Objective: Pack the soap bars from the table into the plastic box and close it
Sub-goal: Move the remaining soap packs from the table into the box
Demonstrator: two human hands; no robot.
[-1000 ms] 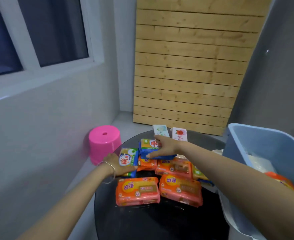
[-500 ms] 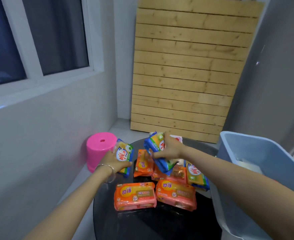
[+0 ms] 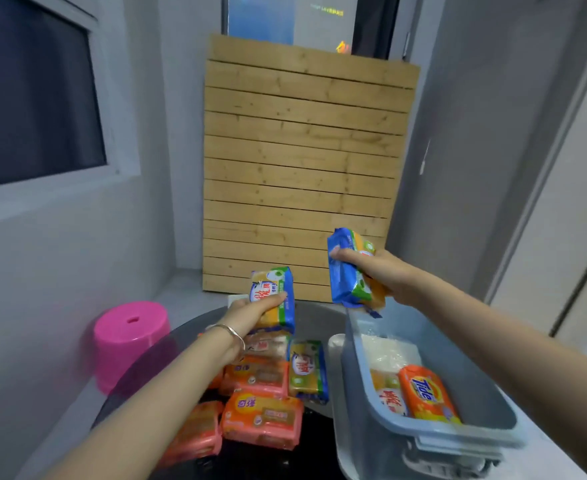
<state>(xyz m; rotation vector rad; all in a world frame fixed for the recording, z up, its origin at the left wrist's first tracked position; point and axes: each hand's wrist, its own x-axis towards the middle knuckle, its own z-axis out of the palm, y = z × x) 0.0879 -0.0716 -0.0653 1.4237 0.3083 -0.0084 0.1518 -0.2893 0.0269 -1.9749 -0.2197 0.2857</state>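
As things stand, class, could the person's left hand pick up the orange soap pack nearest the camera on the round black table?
Probably not yet: the left hand already grips a blue-and-yellow soap pack. Nothing covers the orange soap pack.

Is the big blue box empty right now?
No, the blue box already holds an orange Tide pack and other soap packs beside it.

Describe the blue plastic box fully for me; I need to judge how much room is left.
The plastic box is pale grey-blue, smooth moulded plastic with a thick rolled rim and sloping walls. It stands open, lidless, right of the table. Inside lie an orange Tide pack, another soap pack beside it and a clear wrapped bundle behind. Much of the interior is still free. The right hand holds a blue pack above its far end.
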